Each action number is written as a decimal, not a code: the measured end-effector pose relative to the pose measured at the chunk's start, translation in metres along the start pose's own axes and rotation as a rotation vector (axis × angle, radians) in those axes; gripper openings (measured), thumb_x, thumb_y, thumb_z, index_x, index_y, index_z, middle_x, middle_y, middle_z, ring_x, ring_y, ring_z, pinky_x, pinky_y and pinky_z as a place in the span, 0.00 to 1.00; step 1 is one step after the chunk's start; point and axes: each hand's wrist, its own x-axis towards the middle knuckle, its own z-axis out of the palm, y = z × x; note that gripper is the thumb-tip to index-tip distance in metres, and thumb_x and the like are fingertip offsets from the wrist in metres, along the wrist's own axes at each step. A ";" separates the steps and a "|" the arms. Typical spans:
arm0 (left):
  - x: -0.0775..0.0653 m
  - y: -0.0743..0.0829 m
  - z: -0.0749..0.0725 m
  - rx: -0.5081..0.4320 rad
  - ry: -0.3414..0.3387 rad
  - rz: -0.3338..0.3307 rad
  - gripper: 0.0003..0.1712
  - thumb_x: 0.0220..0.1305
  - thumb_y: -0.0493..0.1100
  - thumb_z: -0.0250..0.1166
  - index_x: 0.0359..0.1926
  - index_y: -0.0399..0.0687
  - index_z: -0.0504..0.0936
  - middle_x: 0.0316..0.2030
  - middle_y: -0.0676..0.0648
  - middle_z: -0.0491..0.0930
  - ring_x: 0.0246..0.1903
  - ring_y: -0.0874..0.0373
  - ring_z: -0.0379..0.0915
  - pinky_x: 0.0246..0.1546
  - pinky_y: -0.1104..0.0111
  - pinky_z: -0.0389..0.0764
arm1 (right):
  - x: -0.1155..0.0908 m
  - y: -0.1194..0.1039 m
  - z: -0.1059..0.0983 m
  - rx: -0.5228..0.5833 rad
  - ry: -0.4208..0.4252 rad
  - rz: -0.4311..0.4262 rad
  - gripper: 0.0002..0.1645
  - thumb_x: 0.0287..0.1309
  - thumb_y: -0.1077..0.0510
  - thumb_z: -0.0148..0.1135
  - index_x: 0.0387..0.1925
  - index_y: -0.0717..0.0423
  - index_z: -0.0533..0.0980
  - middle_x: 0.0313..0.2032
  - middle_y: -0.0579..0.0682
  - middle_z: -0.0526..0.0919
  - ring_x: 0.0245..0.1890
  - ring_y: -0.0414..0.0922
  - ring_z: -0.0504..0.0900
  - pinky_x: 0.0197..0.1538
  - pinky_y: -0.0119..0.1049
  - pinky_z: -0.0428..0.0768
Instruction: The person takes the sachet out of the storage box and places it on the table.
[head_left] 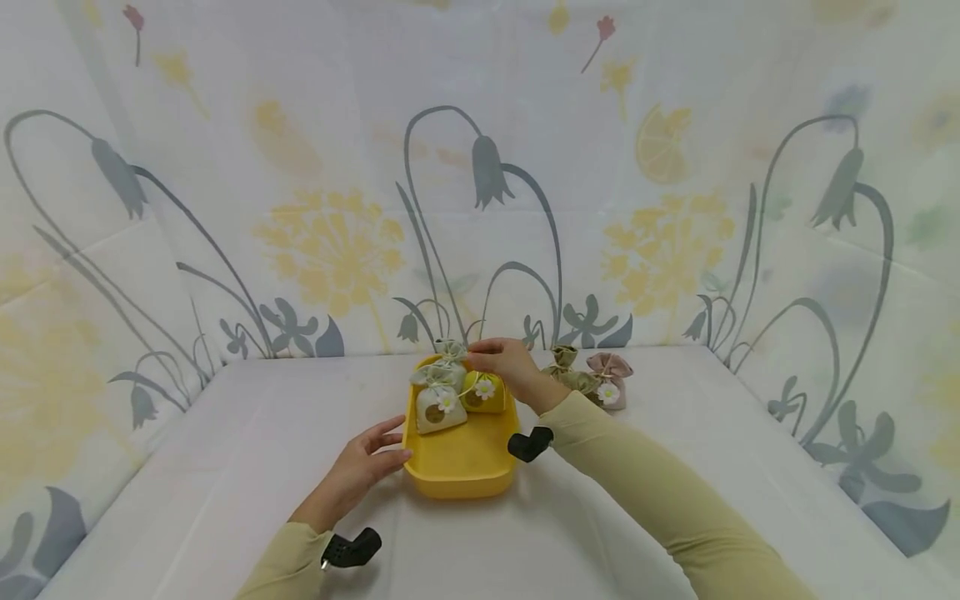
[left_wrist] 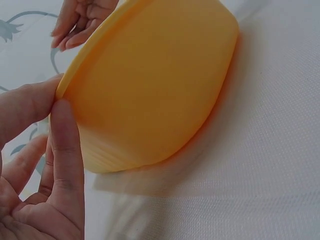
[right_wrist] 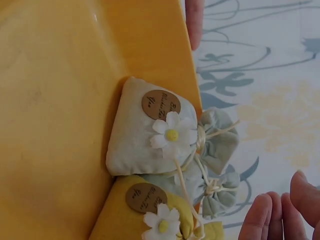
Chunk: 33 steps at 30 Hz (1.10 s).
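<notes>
In the head view, a yellow plastic basin [head_left: 461, 483] stands on the white table. Inside, by its far end, sit two pale green drawstring pouches, the front pouch [head_left: 440, 414] bearing a white flower and a round brown tag. A yellow pouch [head_left: 487, 397] with a flower leans beside them. Nearly straight fingers of my left hand [head_left: 360, 471] touch the basin's left side at the rim. Over the far end is my right hand [head_left: 513, 371], its fingertips near the rear pale pouch's gathered top [right_wrist: 222, 195]. A small gap separates them in the right wrist view; nothing shows held.
Right of the basin, partly behind my right wrist, are olive green pouches [head_left: 564, 360] and a pink pouch [head_left: 611, 371] with a white flower. A flower-printed cloth [head_left: 480, 250] hangs behind the table. Each wrist wears a black device [head_left: 352, 548].
</notes>
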 end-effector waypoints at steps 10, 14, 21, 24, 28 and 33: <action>-0.003 0.001 -0.004 0.023 -0.006 0.001 0.37 0.56 0.37 0.67 0.66 0.42 0.64 0.55 0.35 0.68 0.42 0.55 0.75 0.44 0.66 0.78 | 0.018 0.009 0.023 -0.103 0.050 0.033 0.18 0.59 0.63 0.60 0.51 0.67 0.75 0.48 0.58 0.78 0.50 0.54 0.76 0.56 0.45 0.72; -0.002 0.002 -0.003 0.040 -0.007 -0.001 0.37 0.57 0.38 0.67 0.66 0.43 0.64 0.55 0.35 0.68 0.43 0.55 0.75 0.45 0.66 0.78 | 0.023 0.012 0.030 -0.135 0.050 0.042 0.20 0.57 0.65 0.61 0.52 0.68 0.74 0.48 0.59 0.78 0.50 0.53 0.75 0.56 0.44 0.71; -0.003 0.004 -0.003 0.034 -0.004 -0.003 0.34 0.59 0.36 0.64 0.66 0.42 0.63 0.56 0.34 0.67 0.43 0.54 0.75 0.46 0.64 0.77 | 0.030 0.017 0.037 -0.244 0.056 0.092 0.22 0.55 0.64 0.64 0.52 0.64 0.75 0.49 0.57 0.77 0.51 0.53 0.74 0.56 0.45 0.71; -0.002 0.004 -0.003 0.029 -0.004 0.000 0.34 0.59 0.35 0.64 0.66 0.42 0.63 0.56 0.34 0.67 0.43 0.54 0.75 0.46 0.64 0.77 | 0.032 0.019 0.041 -0.263 0.045 0.109 0.24 0.55 0.62 0.65 0.54 0.63 0.75 0.54 0.57 0.74 0.53 0.53 0.73 0.56 0.45 0.71; -0.002 0.004 -0.002 0.025 -0.005 -0.007 0.34 0.59 0.35 0.64 0.66 0.42 0.64 0.55 0.34 0.67 0.42 0.55 0.75 0.45 0.65 0.78 | 0.031 0.021 0.044 -0.306 -0.029 0.131 0.28 0.54 0.59 0.66 0.56 0.65 0.72 0.54 0.58 0.74 0.51 0.52 0.75 0.52 0.41 0.75; -0.003 0.003 -0.003 0.026 -0.005 -0.010 0.34 0.59 0.36 0.64 0.66 0.42 0.64 0.55 0.34 0.67 0.41 0.55 0.75 0.44 0.66 0.78 | 0.026 0.018 0.045 -0.426 -0.114 0.109 0.22 0.52 0.56 0.68 0.48 0.63 0.79 0.44 0.54 0.80 0.42 0.47 0.77 0.46 0.38 0.77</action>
